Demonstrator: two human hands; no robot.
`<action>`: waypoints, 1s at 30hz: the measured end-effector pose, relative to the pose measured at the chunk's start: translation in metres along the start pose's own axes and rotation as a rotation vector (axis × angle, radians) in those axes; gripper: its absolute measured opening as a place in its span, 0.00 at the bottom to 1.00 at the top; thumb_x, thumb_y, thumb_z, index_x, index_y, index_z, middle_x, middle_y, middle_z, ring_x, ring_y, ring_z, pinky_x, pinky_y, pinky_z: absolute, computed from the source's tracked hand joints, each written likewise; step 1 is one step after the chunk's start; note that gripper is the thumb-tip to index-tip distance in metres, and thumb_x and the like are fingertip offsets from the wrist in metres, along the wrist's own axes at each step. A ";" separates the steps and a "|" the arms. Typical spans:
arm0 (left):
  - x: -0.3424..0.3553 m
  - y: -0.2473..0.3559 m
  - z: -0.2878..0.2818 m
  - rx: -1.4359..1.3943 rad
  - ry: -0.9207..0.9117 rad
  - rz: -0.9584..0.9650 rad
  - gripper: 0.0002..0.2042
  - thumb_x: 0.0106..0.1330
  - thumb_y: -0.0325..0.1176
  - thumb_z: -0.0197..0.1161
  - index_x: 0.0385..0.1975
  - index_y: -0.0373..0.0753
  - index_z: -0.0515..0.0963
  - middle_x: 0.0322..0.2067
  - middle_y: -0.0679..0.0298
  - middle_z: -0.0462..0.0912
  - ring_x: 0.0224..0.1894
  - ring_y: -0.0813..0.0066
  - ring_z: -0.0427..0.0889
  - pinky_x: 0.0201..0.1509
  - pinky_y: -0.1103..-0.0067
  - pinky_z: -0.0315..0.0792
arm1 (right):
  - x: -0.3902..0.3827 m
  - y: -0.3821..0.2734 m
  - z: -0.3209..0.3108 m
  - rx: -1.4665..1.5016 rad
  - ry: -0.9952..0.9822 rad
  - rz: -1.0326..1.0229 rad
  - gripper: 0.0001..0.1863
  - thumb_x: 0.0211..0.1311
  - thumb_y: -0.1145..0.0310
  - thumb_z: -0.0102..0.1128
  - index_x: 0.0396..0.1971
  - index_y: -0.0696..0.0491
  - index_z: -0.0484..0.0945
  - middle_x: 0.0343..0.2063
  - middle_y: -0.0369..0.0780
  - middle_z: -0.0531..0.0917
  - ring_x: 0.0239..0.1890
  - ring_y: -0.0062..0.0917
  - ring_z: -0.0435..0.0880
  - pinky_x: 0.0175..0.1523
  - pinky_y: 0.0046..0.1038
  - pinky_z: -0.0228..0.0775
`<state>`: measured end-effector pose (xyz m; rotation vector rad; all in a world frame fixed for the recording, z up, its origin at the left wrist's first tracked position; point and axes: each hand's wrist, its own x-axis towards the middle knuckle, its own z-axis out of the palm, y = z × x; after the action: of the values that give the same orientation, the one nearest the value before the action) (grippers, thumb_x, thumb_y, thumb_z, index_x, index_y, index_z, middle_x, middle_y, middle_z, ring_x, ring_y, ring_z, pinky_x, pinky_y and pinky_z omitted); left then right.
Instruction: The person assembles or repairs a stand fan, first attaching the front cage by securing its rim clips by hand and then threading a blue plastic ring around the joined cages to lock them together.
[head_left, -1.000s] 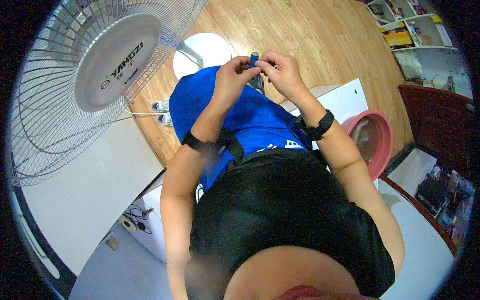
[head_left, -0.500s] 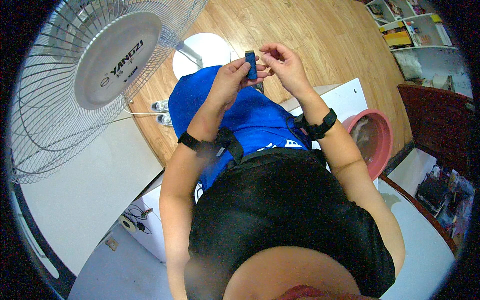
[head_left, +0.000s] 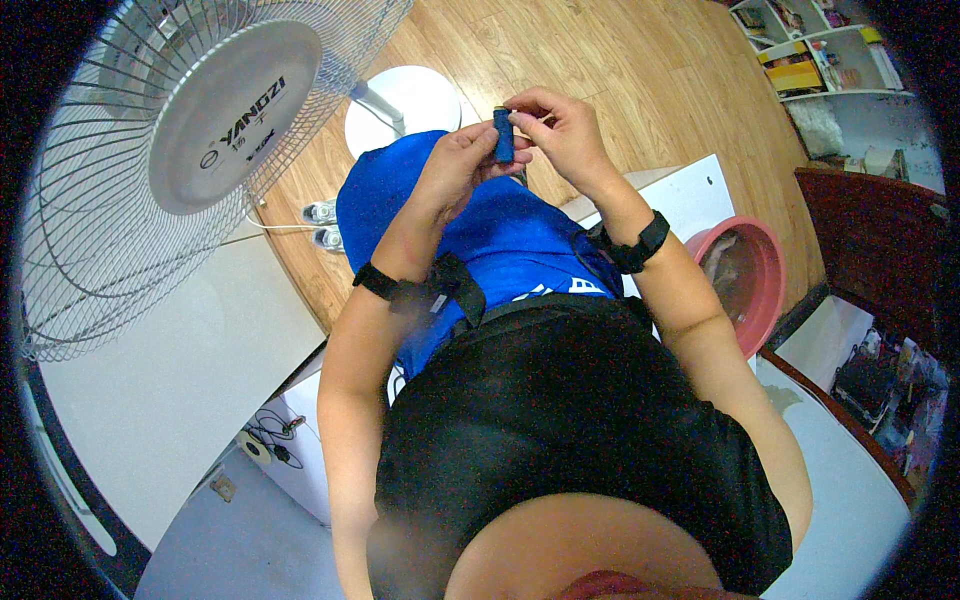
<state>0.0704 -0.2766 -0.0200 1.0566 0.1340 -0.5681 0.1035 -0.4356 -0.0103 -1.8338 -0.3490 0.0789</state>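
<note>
A dark blue spool of thread (head_left: 504, 140) stands nearly upright in my left hand (head_left: 463, 165), held between the thumb and fingers, its light-coloured end at the top. Close against the spool's upper right side, the thumb and index finger of my right hand (head_left: 568, 135) are pinched together. Whatever lies in that pinch is too small to make out. Both hands are above the bright blue cloth (head_left: 500, 235) over my lap. A black strap goes round each forearm.
A large wire-caged fan (head_left: 235, 115) on a white round base (head_left: 425, 95) stands at the left. White surfaces (head_left: 170, 350) lie along that side. To the right are a pink basin (head_left: 768, 290), a white board (head_left: 705, 190), a dark red chair (head_left: 870, 240) and shelves (head_left: 840, 60).
My right hand has come left and down to the spool, and its fingers have closed at the spool's top. The spool has dipped slightly in my left hand.
</note>
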 end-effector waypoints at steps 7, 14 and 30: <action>0.002 0.001 0.000 -0.065 0.034 0.018 0.15 0.67 0.35 0.46 0.47 0.30 0.68 0.37 0.56 0.77 0.37 0.70 0.79 0.42 0.79 0.76 | -0.005 -0.009 -0.005 -0.030 -0.027 -0.129 0.08 0.48 0.76 0.60 0.31 0.56 0.79 0.27 0.36 0.77 0.27 0.15 0.76 0.30 0.16 0.67; 0.002 -0.003 -0.003 -0.017 0.017 0.014 0.14 0.67 0.35 0.47 0.43 0.30 0.69 0.36 0.58 0.77 0.36 0.72 0.79 0.42 0.79 0.76 | -0.008 -0.006 0.002 -0.146 0.017 -0.199 0.04 0.46 0.73 0.61 0.25 0.55 0.78 0.25 0.38 0.77 0.23 0.24 0.78 0.27 0.21 0.72; -0.002 0.001 0.003 -0.067 0.044 0.008 0.13 0.66 0.34 0.49 0.43 0.31 0.69 0.34 0.57 0.78 0.36 0.70 0.80 0.38 0.79 0.77 | -0.011 0.004 -0.003 0.080 -0.003 -0.002 0.05 0.52 0.71 0.58 0.26 0.57 0.77 0.24 0.36 0.79 0.25 0.17 0.76 0.28 0.19 0.69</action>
<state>0.0686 -0.2782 -0.0170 1.0045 0.1859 -0.5305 0.0946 -0.4426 -0.0142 -1.7539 -0.3445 0.0929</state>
